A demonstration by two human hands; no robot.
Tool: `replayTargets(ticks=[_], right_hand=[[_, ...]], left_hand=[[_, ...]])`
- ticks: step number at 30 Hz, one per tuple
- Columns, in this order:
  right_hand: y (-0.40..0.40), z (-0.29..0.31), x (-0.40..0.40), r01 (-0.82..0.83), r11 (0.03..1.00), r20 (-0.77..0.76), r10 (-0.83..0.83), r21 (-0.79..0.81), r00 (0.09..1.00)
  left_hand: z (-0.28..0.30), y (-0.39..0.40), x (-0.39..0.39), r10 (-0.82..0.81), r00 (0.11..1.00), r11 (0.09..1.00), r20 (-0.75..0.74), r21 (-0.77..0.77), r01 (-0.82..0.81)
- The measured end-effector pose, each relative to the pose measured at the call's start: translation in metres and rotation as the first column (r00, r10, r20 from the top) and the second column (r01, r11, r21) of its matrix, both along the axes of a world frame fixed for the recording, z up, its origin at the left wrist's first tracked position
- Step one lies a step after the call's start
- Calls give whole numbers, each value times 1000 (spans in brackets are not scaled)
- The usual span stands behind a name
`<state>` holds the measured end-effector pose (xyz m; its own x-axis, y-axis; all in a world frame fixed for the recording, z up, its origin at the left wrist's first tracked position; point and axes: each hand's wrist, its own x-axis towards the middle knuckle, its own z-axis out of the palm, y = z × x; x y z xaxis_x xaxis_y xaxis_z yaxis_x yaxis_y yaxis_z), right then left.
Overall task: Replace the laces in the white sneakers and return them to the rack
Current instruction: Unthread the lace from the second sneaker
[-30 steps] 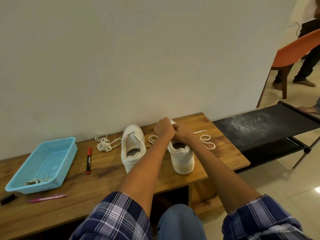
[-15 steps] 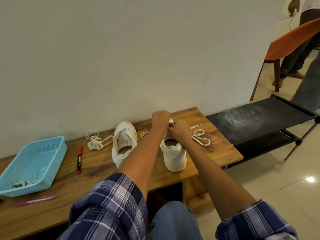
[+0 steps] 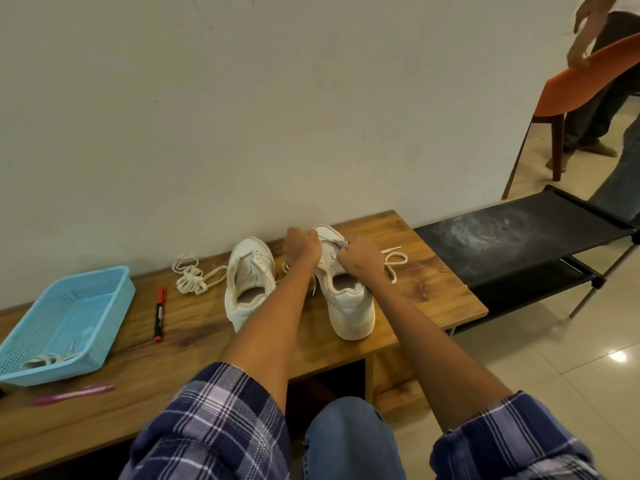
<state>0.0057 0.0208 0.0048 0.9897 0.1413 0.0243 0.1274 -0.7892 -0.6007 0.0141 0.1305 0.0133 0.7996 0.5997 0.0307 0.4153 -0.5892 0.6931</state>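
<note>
Wooden bench (image 3: 398, 296) holds everything, black rack (image 3: 519, 244) just beside it on the right. Blue basket (image 3: 104, 296) at the left has a pale lace (image 3: 45, 360) in its near corner. Two white sneakers, left one (image 3: 247, 278) untouched. Both hands, left (image 3: 301, 245) and right (image 3: 360, 254), curl tight over the right sneaker (image 3: 349, 306); can't tell what the fingers pinch. Loose laces (image 3: 190, 275) sit near the wall.

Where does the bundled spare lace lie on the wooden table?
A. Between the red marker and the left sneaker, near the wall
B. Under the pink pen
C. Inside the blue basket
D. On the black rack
A: the bundled lace sits on the table top between the red marker and the left sneaker, toward the wall, outside the blue basket.
</note>
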Motion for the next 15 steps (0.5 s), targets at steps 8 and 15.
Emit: replayTargets(ticks=[8, 15], right_hand=[[1, -3, 0, 32, 999, 24, -32, 4, 999], [2, -5, -1, 53, 998, 43, -55, 39, 998]], left_hand=[[8, 0, 15, -482, 820, 468, -308, 700, 538], [7, 0, 16, -318, 936, 935, 151, -112, 336]])
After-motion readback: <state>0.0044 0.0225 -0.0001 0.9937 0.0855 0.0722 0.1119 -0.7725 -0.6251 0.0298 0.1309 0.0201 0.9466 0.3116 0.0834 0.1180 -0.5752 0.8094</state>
